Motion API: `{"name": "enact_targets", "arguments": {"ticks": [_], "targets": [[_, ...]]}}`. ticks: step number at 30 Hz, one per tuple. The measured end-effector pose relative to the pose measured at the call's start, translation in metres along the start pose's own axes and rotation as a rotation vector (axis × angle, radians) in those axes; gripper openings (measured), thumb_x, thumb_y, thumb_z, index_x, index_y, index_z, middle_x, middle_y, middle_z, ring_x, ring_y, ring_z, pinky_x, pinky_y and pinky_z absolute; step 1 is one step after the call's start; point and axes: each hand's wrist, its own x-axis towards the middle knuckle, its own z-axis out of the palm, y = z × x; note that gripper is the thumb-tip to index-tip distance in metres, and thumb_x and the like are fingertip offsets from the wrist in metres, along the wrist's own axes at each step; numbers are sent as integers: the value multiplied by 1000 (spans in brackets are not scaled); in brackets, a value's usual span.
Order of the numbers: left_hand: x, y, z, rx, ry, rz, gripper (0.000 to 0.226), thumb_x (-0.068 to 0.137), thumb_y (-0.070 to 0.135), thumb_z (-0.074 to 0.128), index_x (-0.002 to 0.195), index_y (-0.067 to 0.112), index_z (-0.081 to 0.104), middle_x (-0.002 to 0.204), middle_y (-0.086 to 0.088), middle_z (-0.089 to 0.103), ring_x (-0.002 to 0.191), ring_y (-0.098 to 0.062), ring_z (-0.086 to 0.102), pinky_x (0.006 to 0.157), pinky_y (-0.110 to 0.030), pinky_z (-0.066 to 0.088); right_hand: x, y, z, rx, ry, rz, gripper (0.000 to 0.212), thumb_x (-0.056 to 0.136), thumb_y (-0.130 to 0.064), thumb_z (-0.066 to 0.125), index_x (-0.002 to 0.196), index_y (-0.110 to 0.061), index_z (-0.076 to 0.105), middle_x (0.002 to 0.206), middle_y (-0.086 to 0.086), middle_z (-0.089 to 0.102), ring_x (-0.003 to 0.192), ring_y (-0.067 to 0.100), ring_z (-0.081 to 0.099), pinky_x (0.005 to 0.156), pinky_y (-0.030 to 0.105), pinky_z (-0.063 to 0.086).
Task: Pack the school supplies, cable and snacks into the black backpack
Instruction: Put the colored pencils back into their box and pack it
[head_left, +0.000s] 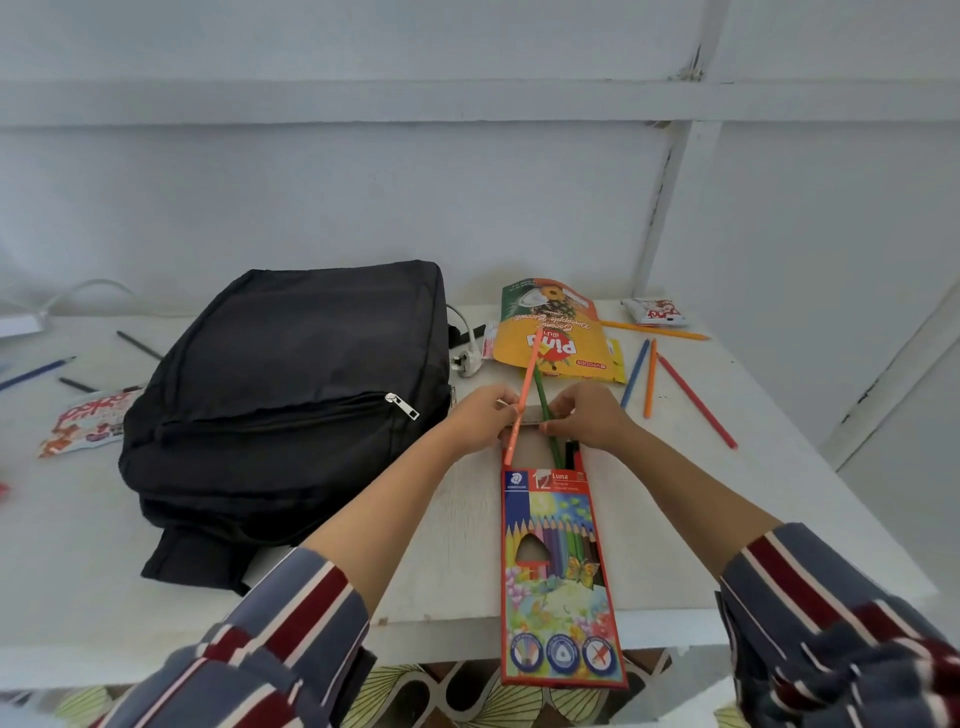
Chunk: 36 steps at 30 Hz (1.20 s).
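Black backpack (291, 364) lies flat on the white table (441, 597), front pocket zipped, left of the pencil box (558, 571) at the front edge. I see my left hand (480, 421) pinching an orange pencil (529, 379) at the box's open top, w/ right hand (587, 418) gripping the pencil box flap beside a green pencil (543, 400); snack pouch (558, 338) just behind

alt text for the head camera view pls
A person's left hand pinches an orange pencil and the right hand holds the flap of an open pencil box on a white table. A black backpack lies left; snack packets and loose pencils lie beyond.
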Motion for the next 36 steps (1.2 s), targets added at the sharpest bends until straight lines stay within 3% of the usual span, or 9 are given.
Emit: {"name": "enact_targets", "arguments": {"ticks": [3, 6, 8, 11, 14, 20, 27, 30, 36], "targets": [[1, -4, 2, -8, 3, -4, 9, 97, 20, 47, 92, 14, 51, 72, 1, 55, 58, -9, 51, 52, -18, 41, -4, 6, 6, -64, 23, 14, 45, 75, -24, 77, 113, -4, 63, 114, 14, 62, 100, 25, 57, 77, 30, 44], [1, -5, 2, -10, 3, 6, 9, 98, 20, 46, 93, 13, 51, 71, 0, 55, 58, -9, 51, 53, -20, 40, -5, 13, 6, -166, 32, -53, 75, 74, -35, 76, 138, -19, 41, 141, 8, 40, 128, 26, 38, 101, 38, 36], [1, -6, 2, -24, -2, 11, 11, 98, 20, 46, 89, 16, 50, 70, 0, 55, 57, -10, 50, 54, -21, 40, -7, 13, 4, -285, -31, -91, 75, 80, -41, 68, 144, -28, 31, 153, 2, 23, 138, 27, 23, 109, 47, 26], [0, -5, 3, -27, -11, 4, 10, 98, 20, 45, 91, 14, 50, 72, -1, 55, 59, -11, 50, 53, -21, 39, -9, 13, 2, -450, -133, -88, 65, 85, -48, 59, 143, -32, 33, 157, -6, 10, 142, 25, 12, 111, 49, 16], [-1, -4, 3, -25, -14, 9, 10, 98, 19, 45, 93, 12, 49, 74, -2, 56, 61, -12, 51, 55, -21, 40, -12, 15, 2, -451, -142, -105, 58, 86, -50, 56, 139, -33, 40, 156, -8, 15, 141, 24, 14, 111, 49, 13], [-4, -1, 4, -9, -9, 16, 10, 98, 19, 44, 91, 13, 49, 73, -1, 55, 62, -11, 50, 56, -21, 41, -10, 17, 0, -397, -93, -92, 62, 88, -51, 52, 144, -35, 29, 155, -6, 20, 141, 27, 17, 110, 52, 15], [-7, 4, 6, 6, 7, 12, 10, 98, 19, 44, 94, 10, 49, 73, 1, 53, 60, -9, 49, 51, -17, 38, -12, 22, -4, -344, -117, -123, 53, 88, -46, 55, 138, -36, 40, 153, -6, 24, 140, 26, 18, 109, 50, 14], [-8, 6, 6, 0, 14, 10, 10, 98, 18, 44, 95, 10, 49, 73, 0, 54, 59, -8, 50, 47, -14, 38, -12, 20, -5, -294, -71, -123, 52, 92, -44, 50, 141, -35, 35, 152, -4, 26, 140, 26, 18, 109, 51, 14], [-6, 6, 8, 33, 24, -3, 11, 98, 20, 44, 96, 11, 50, 77, 1, 54, 65, -10, 50, 56, -21, 39, -15, 20, -4, -431, -197, -133, 55, 89, -48, 54, 140, -37, 36, 155, -7, 17, 141, 26, 14, 110, 49, 13]]}}
